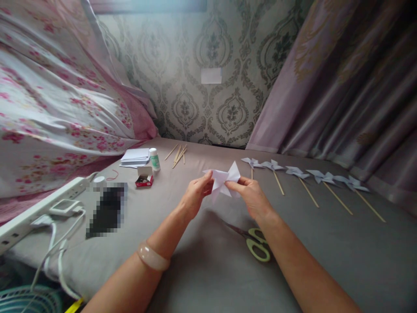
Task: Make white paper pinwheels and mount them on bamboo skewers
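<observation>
Between my hands I hold a white paper pinwheel (220, 177) above the grey cloth surface. My left hand (198, 191) pinches its left side, fingers closed on the paper. My right hand (250, 191) grips the right side, with the thumb pressed near the centre. No stick shows on this pinwheel. Below my hands lie scissors (257, 245) with pale green handles, partly covered by my right forearm. To the right, several finished paper pinwheels (296, 172) on wooden sticks lie in a row.
Loose wooden sticks (178, 155) lie at the back, near a glue bottle (154, 159), a paper stack (135, 157) and an open red box (144, 179) of small pieces. Leftward are a pixelated dark object (107, 211) and a power strip (48, 211) with white cables.
</observation>
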`<action>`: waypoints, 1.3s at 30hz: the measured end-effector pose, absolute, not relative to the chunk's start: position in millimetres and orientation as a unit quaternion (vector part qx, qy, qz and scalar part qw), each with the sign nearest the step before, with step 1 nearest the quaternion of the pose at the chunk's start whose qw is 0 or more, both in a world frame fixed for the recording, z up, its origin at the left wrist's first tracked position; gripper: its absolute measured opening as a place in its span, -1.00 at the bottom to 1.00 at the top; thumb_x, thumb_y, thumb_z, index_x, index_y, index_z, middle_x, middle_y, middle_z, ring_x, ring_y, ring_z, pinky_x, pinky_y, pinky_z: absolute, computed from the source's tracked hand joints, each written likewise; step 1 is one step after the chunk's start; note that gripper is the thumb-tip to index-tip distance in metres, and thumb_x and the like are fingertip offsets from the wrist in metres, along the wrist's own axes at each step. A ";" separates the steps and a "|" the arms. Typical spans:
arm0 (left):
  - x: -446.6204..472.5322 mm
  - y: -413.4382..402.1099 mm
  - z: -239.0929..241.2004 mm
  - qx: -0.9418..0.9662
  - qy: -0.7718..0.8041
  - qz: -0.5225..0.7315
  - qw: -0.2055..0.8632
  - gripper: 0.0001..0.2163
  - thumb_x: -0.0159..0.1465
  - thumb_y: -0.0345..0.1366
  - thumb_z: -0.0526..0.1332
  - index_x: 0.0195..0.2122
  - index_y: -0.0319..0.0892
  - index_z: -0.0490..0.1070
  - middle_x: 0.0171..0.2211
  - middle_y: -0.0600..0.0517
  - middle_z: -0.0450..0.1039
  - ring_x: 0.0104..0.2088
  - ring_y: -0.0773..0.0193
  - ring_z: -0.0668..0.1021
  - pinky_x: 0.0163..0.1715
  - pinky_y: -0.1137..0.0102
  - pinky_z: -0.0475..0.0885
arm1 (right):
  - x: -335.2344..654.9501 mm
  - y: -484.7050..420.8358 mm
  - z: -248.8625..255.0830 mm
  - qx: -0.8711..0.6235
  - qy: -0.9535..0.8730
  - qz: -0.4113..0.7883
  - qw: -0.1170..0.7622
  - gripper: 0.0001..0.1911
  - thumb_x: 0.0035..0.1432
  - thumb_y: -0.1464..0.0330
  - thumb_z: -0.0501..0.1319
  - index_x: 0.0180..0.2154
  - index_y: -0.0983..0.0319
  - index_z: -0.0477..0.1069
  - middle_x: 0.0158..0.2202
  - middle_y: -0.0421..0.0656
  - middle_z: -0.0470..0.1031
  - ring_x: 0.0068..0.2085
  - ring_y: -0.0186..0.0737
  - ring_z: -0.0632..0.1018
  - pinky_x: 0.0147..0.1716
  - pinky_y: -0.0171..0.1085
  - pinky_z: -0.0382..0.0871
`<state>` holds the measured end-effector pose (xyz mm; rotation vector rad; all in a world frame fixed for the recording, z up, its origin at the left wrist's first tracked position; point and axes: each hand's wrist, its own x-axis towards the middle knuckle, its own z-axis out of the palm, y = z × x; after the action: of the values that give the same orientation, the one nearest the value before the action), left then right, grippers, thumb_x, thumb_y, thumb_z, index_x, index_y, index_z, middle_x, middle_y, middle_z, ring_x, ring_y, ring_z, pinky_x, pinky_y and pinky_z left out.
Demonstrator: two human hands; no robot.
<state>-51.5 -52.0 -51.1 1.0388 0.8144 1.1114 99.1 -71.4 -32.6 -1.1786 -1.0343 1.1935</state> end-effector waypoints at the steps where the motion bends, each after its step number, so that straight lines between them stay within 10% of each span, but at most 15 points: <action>1: -52.0 -50.9 -50.7 0.452 0.363 0.484 0.655 -0.48 0.03 0.20 0.24 -0.40 -0.25 0.56 -0.37 -0.10 0.56 -0.28 0.15 0.54 -0.22 0.33 0.31 | 100.4 -70.8 -32.7 -0.500 -0.428 0.508 0.555 -0.77 -0.29 0.29 0.39 -0.46 0.24 0.59 -0.50 -0.20 0.59 -0.49 -0.27 0.49 -0.42 -0.30 0.30; 18: -67.6 -17.8 -73.2 0.345 0.504 0.491 0.622 -0.61 -0.06 0.03 0.34 -0.43 -0.23 0.47 -0.34 -0.10 0.55 -0.41 0.31 0.49 -0.35 0.42 0.33 | 112.7 -65.6 -26.9 -0.500 -0.365 0.517 0.591 -0.85 -0.31 0.35 0.37 -0.53 0.20 0.56 -0.53 -0.23 0.59 -0.50 -0.25 0.51 -0.43 -0.30 0.33; 39: -122.2 57.7 -80.4 0.552 0.698 0.378 0.254 -0.93 0.08 -0.39 0.21 -0.51 -0.20 0.46 -0.48 -0.07 0.52 -0.26 0.11 0.54 -0.28 0.38 0.34 | 134.7 -59.5 -15.1 -0.509 -0.304 0.541 0.596 -0.86 -0.33 0.41 0.37 -0.55 0.24 0.52 -0.56 -0.17 0.57 -0.50 -0.23 0.54 -0.50 -0.31 0.36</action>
<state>-122.2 57.7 -80.4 1.5008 1.8955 1.0275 134.7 -59.5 -15.1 -1.1816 -0.7064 1.2559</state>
